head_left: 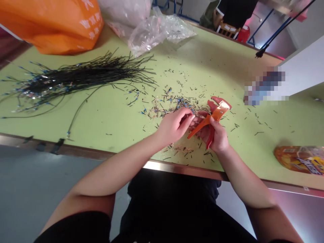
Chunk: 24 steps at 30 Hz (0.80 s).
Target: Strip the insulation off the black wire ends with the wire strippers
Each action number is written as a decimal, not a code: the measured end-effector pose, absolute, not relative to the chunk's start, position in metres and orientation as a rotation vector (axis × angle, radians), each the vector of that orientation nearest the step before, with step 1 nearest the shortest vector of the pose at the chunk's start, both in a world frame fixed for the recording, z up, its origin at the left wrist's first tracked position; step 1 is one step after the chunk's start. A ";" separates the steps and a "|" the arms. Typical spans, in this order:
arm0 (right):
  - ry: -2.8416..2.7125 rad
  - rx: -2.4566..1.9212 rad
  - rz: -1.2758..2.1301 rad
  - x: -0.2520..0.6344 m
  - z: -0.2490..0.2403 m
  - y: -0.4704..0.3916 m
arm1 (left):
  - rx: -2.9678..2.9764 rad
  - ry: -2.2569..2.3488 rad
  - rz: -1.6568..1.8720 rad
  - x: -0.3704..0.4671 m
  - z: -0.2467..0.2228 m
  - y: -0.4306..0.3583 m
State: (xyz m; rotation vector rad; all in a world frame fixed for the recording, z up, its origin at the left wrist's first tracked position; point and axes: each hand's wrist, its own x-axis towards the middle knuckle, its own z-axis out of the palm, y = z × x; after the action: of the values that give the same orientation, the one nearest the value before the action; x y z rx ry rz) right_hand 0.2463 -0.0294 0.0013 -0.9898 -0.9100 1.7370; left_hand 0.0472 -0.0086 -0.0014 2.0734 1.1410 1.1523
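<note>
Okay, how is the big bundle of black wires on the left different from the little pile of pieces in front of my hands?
The bundle of black wires holds long strands fanned out sideways; the pile of pieces is short cut bits scattered loosely. The bundle lies far from both hands; the pile sits just beyond the left hand and the right hand, which grips an orange tool. Both rest on the green table and show blue tips.

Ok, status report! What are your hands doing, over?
Right hand gripping orange wire stripper. Left hand pinched beside its jaws; what it holds is hidden. Wire scraps scattered right behind, black wire bundle far left. Over.
</note>
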 end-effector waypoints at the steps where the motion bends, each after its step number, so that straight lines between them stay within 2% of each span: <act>1: -0.916 -0.987 1.721 0.247 0.002 -0.029 | 2.060 1.119 1.137 0.047 -0.002 -0.008; 7: -1.055 -0.905 1.614 0.257 -0.003 -0.027 | 2.001 0.745 1.079 0.052 -0.012 0.000; 13: -1.242 -0.925 1.408 0.255 -0.013 -0.025 | 1.967 0.462 0.824 0.061 -0.020 -0.005; 24: -1.012 -0.696 1.640 0.266 0.021 -0.020 | 1.775 0.747 1.288 0.049 -0.036 0.000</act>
State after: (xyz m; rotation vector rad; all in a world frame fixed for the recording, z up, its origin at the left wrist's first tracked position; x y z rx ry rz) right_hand 0.2659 -0.0204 0.0208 -0.6957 -1.0123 1.6398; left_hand 0.0494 0.0004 -0.0359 1.7748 0.7471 1.2880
